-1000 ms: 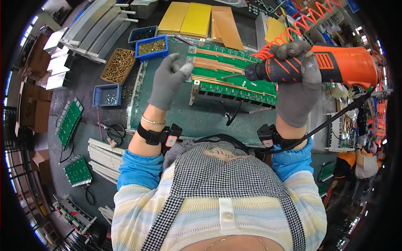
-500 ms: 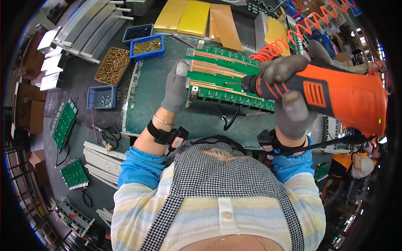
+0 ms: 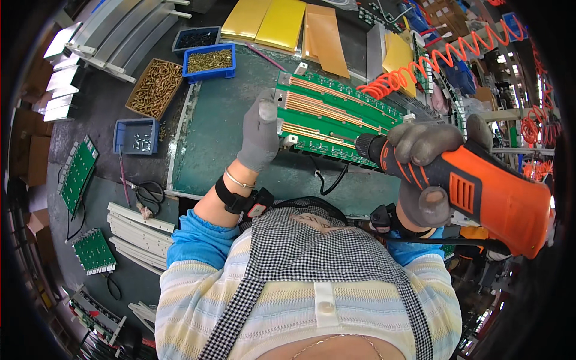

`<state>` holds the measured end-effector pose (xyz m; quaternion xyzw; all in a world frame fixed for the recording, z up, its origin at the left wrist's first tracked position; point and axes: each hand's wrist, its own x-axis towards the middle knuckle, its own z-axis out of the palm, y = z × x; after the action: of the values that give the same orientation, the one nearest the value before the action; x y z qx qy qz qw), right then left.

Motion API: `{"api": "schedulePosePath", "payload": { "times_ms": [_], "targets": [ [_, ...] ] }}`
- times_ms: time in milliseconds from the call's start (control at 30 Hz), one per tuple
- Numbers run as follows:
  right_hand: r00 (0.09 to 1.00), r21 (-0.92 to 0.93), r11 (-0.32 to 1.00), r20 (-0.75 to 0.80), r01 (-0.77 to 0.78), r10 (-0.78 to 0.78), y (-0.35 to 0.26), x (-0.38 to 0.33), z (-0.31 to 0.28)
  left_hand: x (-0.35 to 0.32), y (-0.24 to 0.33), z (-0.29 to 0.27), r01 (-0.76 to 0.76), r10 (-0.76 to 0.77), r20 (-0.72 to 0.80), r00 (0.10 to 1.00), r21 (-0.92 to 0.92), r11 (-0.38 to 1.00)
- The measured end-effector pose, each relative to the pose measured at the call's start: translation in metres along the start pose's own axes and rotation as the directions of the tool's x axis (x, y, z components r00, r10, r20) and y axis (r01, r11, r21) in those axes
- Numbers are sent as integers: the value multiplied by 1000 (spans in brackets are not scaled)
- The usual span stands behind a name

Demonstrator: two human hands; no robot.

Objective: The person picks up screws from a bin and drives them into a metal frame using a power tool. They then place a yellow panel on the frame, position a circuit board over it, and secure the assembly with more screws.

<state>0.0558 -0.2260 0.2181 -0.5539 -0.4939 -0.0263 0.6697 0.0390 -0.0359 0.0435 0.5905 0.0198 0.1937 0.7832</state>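
A long green circuit board (image 3: 327,123) with copper-coloured strips along its length lies on the green work mat (image 3: 207,144), tilted down toward the right. My left hand (image 3: 261,129), in a grey glove, grips the board's left end with the thumb on top; its other fingers are largely hidden. In my gloved right hand (image 3: 423,150) is an orange and black power screwdriver (image 3: 474,189). Its black nose points left over the board's right part, and the thin bit lies above the near copper strips. A black cable (image 3: 327,183) hangs from the board's near side.
To the left stand a blue bin of brass-coloured screws (image 3: 210,62), a box of brass parts (image 3: 155,89) and a blue bin with small silver parts (image 3: 137,137). Yellow sheets (image 3: 279,24) lie behind. A coiled red hose (image 3: 432,63) crosses the right side. White strips (image 3: 139,234) lie lower left.
My right hand and the screwdriver have moved right and nearer to me. The circuit board has shifted slightly right and slants more, with my left hand still at its end.
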Motion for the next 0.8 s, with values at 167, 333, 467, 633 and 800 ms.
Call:
{"api": "schedulePosePath", "payload": {
  "times_ms": [167,333,467,633,800],
  "targets": [
    [990,-152,988,141,16,5,0,7,8,1,1,6,-4,3,-9,1000,-117,993],
    [990,-312,947,86,-78,110,2,18,11,2,-7,2,-35,35,-8,999,-62,997],
    [966,-202,947,13,-249,257,13,19,6,2,-15,-1,-78,77,12,997,67,995],
    [958,-158,956,108,-247,265,15,35,13,0,-16,-2,-78,80,-19,997,120,990],
    [920,234,948,374,-215,117,38,52,-7,-4,-11,-9,110,-125,112,986,132,985]
  ]
}}
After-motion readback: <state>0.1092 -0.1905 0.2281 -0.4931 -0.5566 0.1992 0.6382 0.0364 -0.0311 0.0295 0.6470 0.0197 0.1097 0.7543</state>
